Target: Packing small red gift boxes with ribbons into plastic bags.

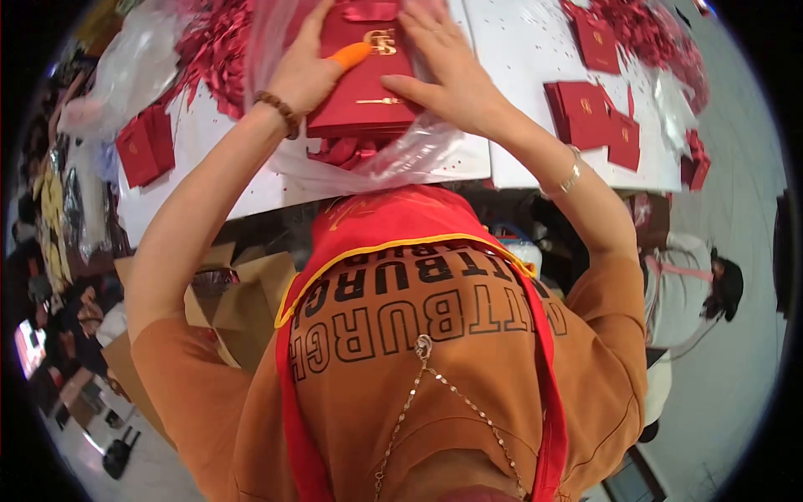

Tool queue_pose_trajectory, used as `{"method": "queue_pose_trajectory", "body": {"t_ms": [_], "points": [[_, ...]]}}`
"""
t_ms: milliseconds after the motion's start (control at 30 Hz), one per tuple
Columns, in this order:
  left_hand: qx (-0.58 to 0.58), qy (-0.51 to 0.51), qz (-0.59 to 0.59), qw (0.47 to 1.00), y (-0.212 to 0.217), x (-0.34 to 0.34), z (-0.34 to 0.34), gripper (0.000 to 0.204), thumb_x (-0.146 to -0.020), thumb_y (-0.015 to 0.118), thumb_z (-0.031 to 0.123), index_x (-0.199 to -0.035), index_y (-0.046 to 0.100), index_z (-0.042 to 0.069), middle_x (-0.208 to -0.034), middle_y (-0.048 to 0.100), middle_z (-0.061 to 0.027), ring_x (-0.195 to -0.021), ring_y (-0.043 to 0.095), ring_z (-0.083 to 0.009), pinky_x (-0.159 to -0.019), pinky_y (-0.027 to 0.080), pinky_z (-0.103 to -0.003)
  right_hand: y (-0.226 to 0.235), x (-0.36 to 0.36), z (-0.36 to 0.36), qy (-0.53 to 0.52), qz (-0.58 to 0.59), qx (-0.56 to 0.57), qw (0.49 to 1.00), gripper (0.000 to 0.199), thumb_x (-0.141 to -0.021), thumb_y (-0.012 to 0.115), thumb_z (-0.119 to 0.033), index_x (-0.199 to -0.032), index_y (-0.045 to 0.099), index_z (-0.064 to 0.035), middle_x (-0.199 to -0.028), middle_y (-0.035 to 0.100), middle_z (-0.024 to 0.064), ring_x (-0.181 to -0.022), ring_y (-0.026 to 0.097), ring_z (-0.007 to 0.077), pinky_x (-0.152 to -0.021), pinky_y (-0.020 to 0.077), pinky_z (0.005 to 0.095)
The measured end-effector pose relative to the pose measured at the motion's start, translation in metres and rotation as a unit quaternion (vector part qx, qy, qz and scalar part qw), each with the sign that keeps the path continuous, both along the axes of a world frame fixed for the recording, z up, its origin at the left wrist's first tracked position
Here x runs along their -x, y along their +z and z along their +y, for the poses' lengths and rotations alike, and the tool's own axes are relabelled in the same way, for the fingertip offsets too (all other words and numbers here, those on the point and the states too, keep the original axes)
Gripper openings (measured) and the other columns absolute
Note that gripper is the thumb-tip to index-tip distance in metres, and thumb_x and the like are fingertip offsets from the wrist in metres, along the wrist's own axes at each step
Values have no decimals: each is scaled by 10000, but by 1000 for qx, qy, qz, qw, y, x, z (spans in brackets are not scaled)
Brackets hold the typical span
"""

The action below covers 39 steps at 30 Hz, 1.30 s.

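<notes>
A stack of dark red paper gift bags [368,96] with gold printing lies before me at the table's front edge. Clear plastic [418,151] surrounds it, bunched and loose along the near side. From the left, my left hand [314,71] rests against the stack, its thumb in an orange finger cot [351,55] on the top bag. My right hand [452,75] lies along the right side, fingers stretched out and thumb over the top bag. Both hands have their fingers apart. Red ribbon [351,151] shows under the stack's near end.
Loose red bags [146,146] stand at the left, beside heaped red ribbon [216,54]. More red bags [577,113] lie on the right of the white table [523,159]. Open cardboard boxes [251,289] sit below the table at left. Another person [690,284] is at the right.
</notes>
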<state>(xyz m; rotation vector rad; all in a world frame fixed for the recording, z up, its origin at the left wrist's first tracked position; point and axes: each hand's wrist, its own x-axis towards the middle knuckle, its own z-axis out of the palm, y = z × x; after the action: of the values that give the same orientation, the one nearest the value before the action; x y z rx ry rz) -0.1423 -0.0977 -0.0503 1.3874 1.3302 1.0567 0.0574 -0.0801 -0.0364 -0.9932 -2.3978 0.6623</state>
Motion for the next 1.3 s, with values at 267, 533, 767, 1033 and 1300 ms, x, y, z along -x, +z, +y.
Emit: {"method": "queue_pose_trajectory", "body": {"t_ms": [267, 533, 767, 1033, 1300], "points": [[34, -24, -15, 999, -5, 3, 11, 692, -795, 595, 102, -1336, 171, 18, -1293, 354, -152, -1160, 397, -226, -976, 339, -346, -35, 7, 11, -54, 144, -119, 981, 640, -603, 685, -377, -1104, 480, -35, -1154, 448, 213, -1095, 396, 383, -884, 348, 448], [314, -66, -239, 916, -12, -4, 21, 400, -881, 476, 234, -1225, 418, 39, -1117, 533, -121, -928, 574, -229, -753, 505, -330, -57, 12, 11, -124, 184, 57, 973, 908, -545, 719, -437, -1317, 336, -151, -1426, 61, 157, -1260, 26, 488, -1005, 107, 591], [370, -118, -269, 881, -5, -9, 24, 401, -893, 445, 248, -1176, 436, -36, -1109, 536, -149, -973, 551, -245, -831, 472, -346, -58, 14, 11, -117, 216, 24, 969, 1096, -496, 756, -455, -1334, 216, 0, -1396, 126, 230, -1298, 92, 380, -1044, 14, 511], [300, -57, -175, 936, -25, 14, 39, 347, -871, 483, 156, -1194, 443, 35, -1123, 523, -142, -972, 544, -245, -791, 491, -365, -45, 10, 2, -112, 182, 51, 976, 968, -573, 722, -395, -1345, 238, -69, -1434, 114, 79, -1291, -34, 424, -948, 15, 684], [186, -78, -83, 976, -4, -9, 30, 387, -848, 533, 138, -1198, 450, -4, -1125, 526, -83, -981, 530, -206, -850, 453, -340, 7, -14, 10, -127, 15, 7, 992, 600, -617, 658, -410, -1098, 526, -77, -1250, 422, 69, -1258, 141, 401, -913, 183, 635]]}}
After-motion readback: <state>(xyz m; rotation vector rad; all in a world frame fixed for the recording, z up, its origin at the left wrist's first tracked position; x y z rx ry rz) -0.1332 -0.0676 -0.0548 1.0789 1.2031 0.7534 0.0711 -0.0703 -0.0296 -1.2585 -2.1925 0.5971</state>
